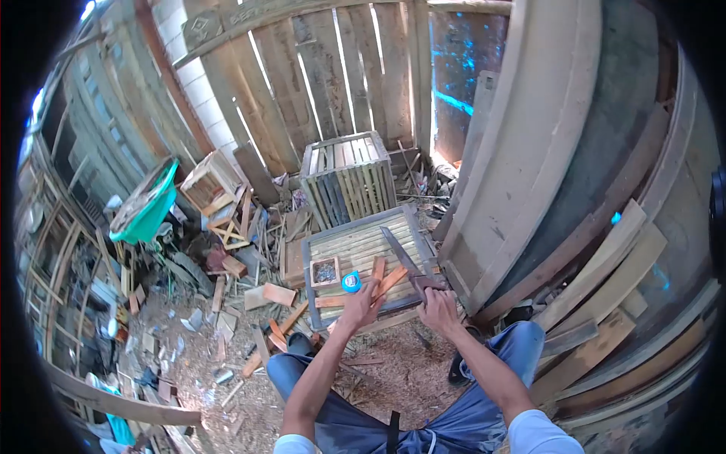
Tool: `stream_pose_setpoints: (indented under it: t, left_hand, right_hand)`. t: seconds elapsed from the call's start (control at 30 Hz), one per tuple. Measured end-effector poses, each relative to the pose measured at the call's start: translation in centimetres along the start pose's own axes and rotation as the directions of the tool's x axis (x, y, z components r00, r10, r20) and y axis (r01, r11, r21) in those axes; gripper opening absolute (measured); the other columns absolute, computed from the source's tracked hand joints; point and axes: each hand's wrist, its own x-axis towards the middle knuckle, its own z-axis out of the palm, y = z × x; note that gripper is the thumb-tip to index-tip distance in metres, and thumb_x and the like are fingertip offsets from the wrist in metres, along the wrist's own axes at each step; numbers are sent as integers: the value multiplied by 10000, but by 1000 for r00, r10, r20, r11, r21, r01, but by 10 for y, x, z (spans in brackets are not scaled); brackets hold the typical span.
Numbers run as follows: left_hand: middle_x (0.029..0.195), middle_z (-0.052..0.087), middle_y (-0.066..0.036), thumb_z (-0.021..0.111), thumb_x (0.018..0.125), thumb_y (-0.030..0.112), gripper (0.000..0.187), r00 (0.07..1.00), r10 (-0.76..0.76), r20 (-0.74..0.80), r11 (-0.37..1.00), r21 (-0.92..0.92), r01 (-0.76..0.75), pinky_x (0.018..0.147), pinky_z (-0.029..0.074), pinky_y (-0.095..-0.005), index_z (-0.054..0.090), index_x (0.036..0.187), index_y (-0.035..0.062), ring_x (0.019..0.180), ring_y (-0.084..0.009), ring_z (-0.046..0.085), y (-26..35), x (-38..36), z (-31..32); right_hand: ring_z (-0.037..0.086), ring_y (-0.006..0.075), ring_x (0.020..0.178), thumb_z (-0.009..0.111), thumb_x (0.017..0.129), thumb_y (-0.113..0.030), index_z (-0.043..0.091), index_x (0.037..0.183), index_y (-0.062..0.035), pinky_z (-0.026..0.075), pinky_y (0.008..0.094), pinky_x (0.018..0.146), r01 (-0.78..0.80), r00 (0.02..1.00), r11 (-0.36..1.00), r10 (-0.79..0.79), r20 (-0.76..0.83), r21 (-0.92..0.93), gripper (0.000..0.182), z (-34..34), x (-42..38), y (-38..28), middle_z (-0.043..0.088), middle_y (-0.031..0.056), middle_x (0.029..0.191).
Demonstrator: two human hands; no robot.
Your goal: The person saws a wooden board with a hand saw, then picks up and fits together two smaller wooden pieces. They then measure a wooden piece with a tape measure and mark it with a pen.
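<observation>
My right hand (pixel 439 309) is closed round the dark handle of a handsaw (pixel 401 251). The saw's blade points forward and left over the slatted wooden panel (pixel 340 240). On the panel's near side, my left hand (pixel 361 303) closes over a reddish wooden strip (pixel 378 268); its fingers are partly hidden. Another wooden strip (pixel 392 280) lies slantwise beside it, and a third strip (pixel 330 301) runs to the left. Just beyond my left hand sits a blue tape measure (pixel 352 281). A small wooden box (pixel 326 272) with small dark pieces stands to its left.
Behind the panel stands a slatted crate (pixel 348 178). A green basin (pixel 147 208) and a small wooden crate (pixel 212 181) are at the left. Offcuts (pixel 280 294) litter the ground. Large boards (pixel 522 166) lean on the right, with planks (pixel 605 272) beside them.
</observation>
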Motion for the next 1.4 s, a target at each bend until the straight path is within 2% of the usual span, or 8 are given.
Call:
stream_pose_setpoints:
  t: [0.1,0.2,0.23,0.6,0.9,1.03,1.13,1.4]
  left_hand:
    - [1076,583,-213,617,916,301,423,996,13,84,996,88,-21,782,508,-491,512,1265,86,946,-421,616,15,15,17]
    - [1061,565,-193,626,903,271,402,989,57,138,962,257,-91,763,507,-480,530,1260,114,937,-403,609,25,32,29]
    - [1053,550,-179,641,886,253,409,986,91,138,956,264,-125,767,501,-478,544,1265,134,968,-385,595,34,37,30]
    - [1107,531,-187,683,835,198,434,968,86,237,953,263,-149,897,453,-466,588,1258,183,1073,-387,523,22,64,100]
    - [1386,470,-166,495,971,355,495,994,-25,-109,967,248,52,1101,282,-516,472,1364,55,1310,-343,407,19,103,131]
    - [1521,359,-131,349,1019,396,546,980,-170,-100,938,287,193,1173,158,-551,392,1450,62,1447,-314,254,18,111,149]
    - [1590,257,-101,309,1021,437,607,962,-269,-45,916,297,270,1184,133,-560,312,1502,67,1485,-288,177,23,107,144]
    - [1606,220,-79,335,979,519,705,962,-270,-29,890,374,261,1191,118,-553,285,1519,70,1493,-263,156,25,114,143]
  right_hand:
    - [618,311,557,641,852,-270,593,921,1,484,422,546,-51,946,936,157,-284,349,283,-17,-2,21,648,150,674]
    - [601,189,513,653,898,-350,609,875,3,482,348,523,-473,787,448,601,135,758,356,-83,-3,14,623,95,637]
    - [564,97,495,670,905,-385,613,836,3,461,283,485,-395,769,267,620,157,879,398,-81,-5,19,583,41,599]
    - [597,149,469,649,904,-312,640,863,11,476,321,447,-485,750,448,654,95,751,325,-105,1,22,589,59,558]
    - [653,232,488,641,884,-345,665,839,36,505,394,514,-469,818,696,575,-31,544,384,-76,1,32,627,141,568]
    - [628,184,482,629,912,-336,656,853,8,491,349,491,-583,756,564,640,137,585,351,-81,-5,10,607,87,564]
    - [631,437,715,639,899,-342,647,850,23,476,480,652,-575,784,653,612,105,492,369,-66,-9,6,629,228,688]
    - [609,386,633,640,916,-318,614,831,-10,455,448,603,-607,749,657,660,46,448,321,-64,-68,-23,599,194,675]
